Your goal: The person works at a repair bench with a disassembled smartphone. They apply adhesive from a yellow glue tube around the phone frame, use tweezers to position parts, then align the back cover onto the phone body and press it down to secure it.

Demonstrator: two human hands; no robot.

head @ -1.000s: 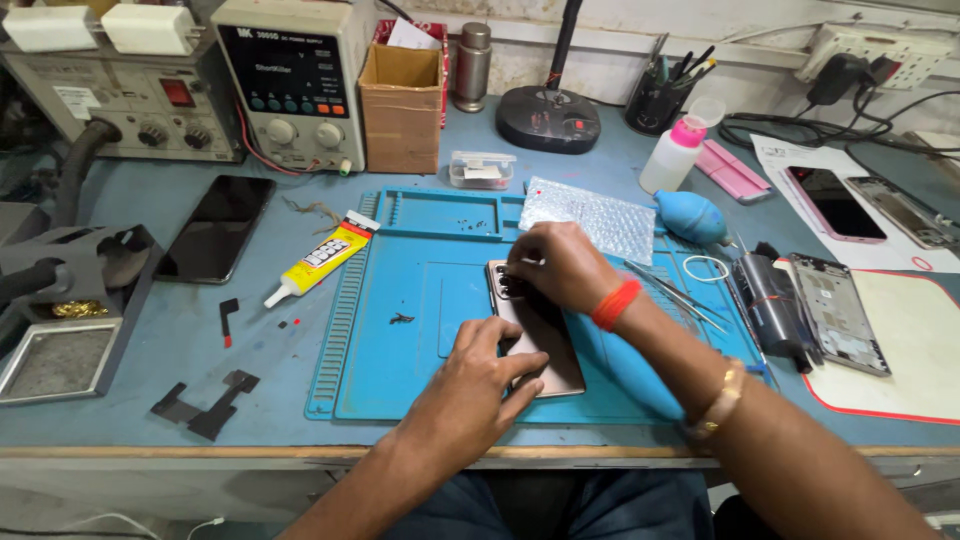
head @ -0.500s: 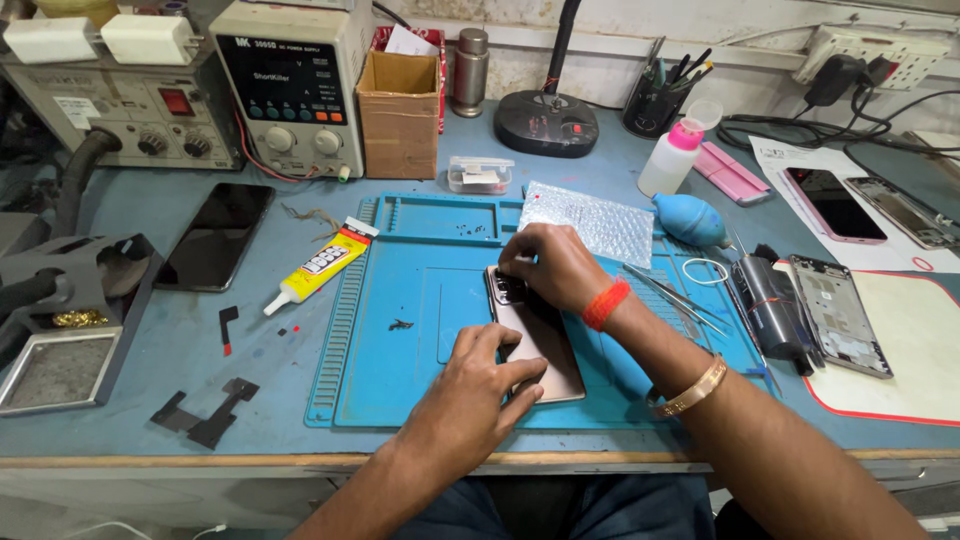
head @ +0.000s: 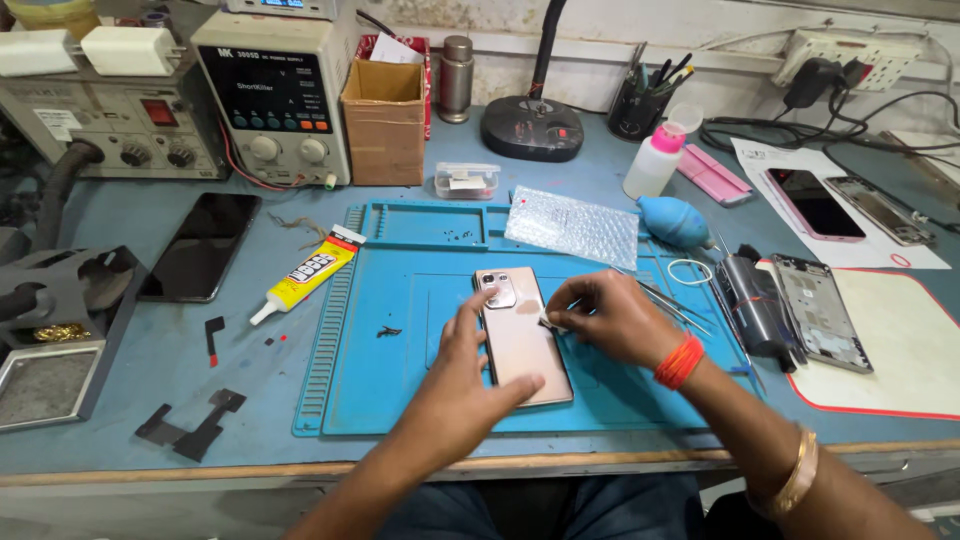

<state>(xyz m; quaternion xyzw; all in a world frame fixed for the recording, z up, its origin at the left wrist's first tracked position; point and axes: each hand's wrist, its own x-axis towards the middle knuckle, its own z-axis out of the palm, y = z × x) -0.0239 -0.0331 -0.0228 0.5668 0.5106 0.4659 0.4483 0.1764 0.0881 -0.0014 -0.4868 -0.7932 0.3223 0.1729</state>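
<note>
Rose-gold smartphone (head: pixel 522 335) face down on the blue silicone mat (head: pixel 400 330) (mid-counter). Left hand (head: pixel 462 375) flat against it, fingers spread; right hand (head: pixel 605 318) fingers pinched at its edge.

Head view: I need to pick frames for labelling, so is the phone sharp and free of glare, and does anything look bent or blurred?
Head view: the phone on the blue mat is sharp, evenly lit, its back showing only a soft sheen; the left hand and right hand cast faint shadows; the table edge bows slightly from wide-angle distortion; no motion blur is evident.
</note>
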